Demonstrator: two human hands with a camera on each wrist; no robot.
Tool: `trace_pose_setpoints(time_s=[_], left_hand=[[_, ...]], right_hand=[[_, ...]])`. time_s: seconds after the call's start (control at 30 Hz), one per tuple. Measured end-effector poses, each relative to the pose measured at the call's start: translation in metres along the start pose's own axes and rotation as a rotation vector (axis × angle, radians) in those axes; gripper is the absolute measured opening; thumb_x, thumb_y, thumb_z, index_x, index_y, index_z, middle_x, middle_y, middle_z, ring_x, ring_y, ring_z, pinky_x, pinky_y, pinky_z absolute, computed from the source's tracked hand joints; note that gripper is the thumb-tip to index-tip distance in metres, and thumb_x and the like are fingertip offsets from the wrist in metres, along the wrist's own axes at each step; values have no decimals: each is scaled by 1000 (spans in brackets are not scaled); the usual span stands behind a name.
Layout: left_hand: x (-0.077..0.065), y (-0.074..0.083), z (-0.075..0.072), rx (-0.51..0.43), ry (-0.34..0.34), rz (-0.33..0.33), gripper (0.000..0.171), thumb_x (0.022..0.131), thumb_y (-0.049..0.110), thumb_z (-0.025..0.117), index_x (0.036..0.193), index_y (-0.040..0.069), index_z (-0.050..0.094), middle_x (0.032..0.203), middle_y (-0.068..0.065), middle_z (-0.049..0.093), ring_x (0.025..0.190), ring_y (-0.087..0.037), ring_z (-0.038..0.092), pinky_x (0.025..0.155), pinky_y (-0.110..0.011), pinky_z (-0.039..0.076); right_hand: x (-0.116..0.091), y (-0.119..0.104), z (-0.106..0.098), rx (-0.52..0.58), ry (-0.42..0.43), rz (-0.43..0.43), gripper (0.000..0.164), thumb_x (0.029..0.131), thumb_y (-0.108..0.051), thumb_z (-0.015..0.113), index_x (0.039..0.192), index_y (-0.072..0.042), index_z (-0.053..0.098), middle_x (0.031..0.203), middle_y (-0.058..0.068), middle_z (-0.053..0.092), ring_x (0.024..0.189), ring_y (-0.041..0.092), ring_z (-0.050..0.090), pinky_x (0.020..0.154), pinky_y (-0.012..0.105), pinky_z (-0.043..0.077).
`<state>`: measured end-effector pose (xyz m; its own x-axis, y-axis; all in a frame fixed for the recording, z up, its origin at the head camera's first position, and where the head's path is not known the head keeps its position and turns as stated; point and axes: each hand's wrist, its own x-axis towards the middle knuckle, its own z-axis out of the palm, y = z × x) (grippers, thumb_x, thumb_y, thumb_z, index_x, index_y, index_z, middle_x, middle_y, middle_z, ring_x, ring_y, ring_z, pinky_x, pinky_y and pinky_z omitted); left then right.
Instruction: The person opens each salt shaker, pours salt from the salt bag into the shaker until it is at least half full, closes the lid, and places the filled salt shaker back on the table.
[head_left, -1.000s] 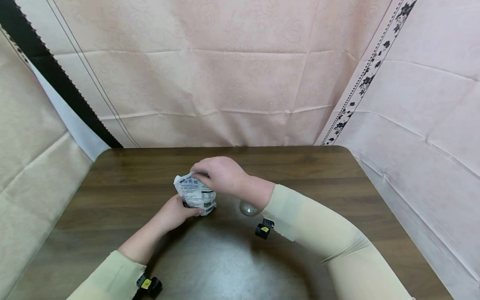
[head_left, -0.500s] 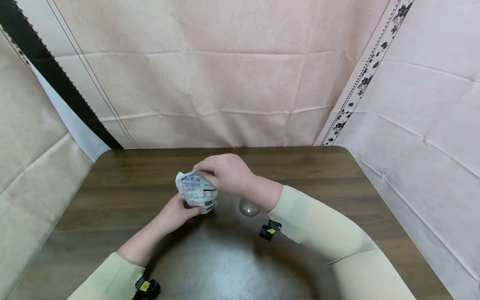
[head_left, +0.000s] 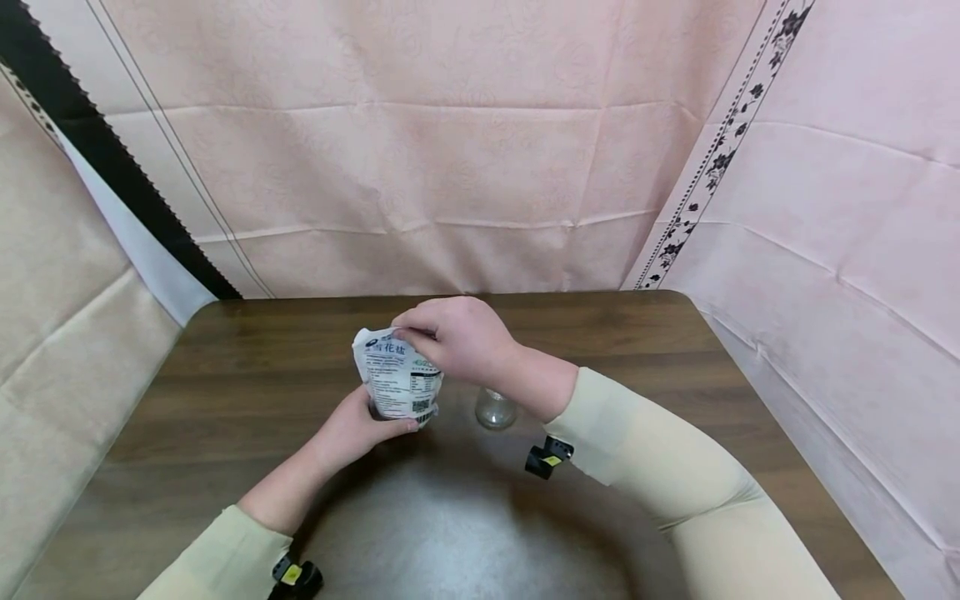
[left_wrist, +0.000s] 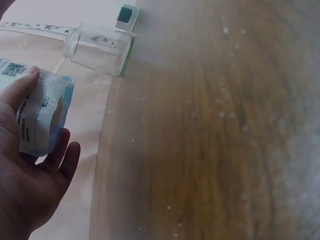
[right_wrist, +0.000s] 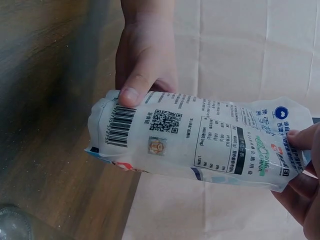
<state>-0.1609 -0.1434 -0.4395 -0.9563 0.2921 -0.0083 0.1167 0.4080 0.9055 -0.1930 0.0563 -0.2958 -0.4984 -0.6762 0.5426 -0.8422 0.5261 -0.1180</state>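
A white printed bag of salt [head_left: 393, 379] stands nearly upright above the table in the head view, its label towards me. Its lower end is gripped by my left hand [head_left: 358, 429], with the thumb [right_wrist: 131, 95] across the front by the barcode. My right hand [head_left: 472, 337] pinches the top right corner between thumb and fingers; the right wrist view shows this hand [right_wrist: 306, 185] at the bag's top end. Just right of the bag, below the right forearm, a clear glass jar [head_left: 495, 410] stands on the table. In the left wrist view the jar [left_wrist: 97, 50] shows its open mouth.
Near the jar, a small white item with a dark square face [left_wrist: 127, 17] shows in the left wrist view; the right arm hides it in the head view. White specks dot the wooden table [head_left: 225, 400]. Cloth [head_left: 465, 167] hangs behind the table and at both sides.
The right hand has moved slightly away from me and to the right, raising the bag's top. More of the label and the jar now shows. The left hand has barely moved.
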Motion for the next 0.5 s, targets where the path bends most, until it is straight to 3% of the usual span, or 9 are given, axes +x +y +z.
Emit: trace_pose_setpoints(time_s=[0.27,0.5], left_hand=[[-1,2,-4,29,-7,-21,69,67,44,80,125,27,47,117,5,60,101,-15,57,89,-39,44],[-1,1,-7,-8,29,-53,73,69,37,80,130,23,42,121,1,58,106,-19,54,89,-40,41]], right_hand=[[-6,-3,-6,13,23,-4,14,87,-25,65,97,-22,73,89,-13,69,79,-3,61,67,16,46],[-13,1,-10,103,45,93,15,85,-27,68,98,-23,73,92,-13,69,79,-4,60,65,14,44]])
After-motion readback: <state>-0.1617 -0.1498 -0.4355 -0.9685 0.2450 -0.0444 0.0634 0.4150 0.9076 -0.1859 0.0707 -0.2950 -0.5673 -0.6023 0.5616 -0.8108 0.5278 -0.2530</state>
